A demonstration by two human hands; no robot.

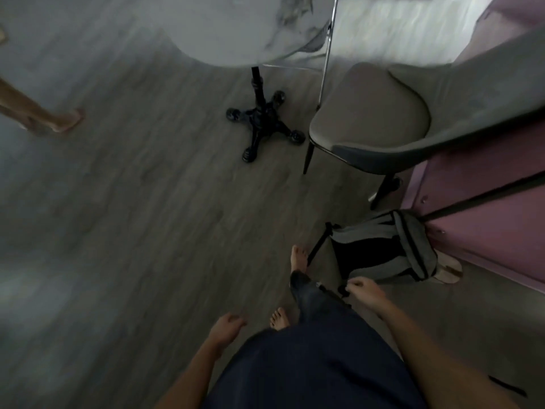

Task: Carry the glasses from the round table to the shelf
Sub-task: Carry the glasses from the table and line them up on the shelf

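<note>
Round table [236, 31] top cut off, blurred; left hand [225, 327] and right hand [364, 289] loosely curled, empty.

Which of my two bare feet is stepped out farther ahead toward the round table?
The foot beside the grey backpack, on the right hand side, leads. The other foot trails near the left hand.
</note>
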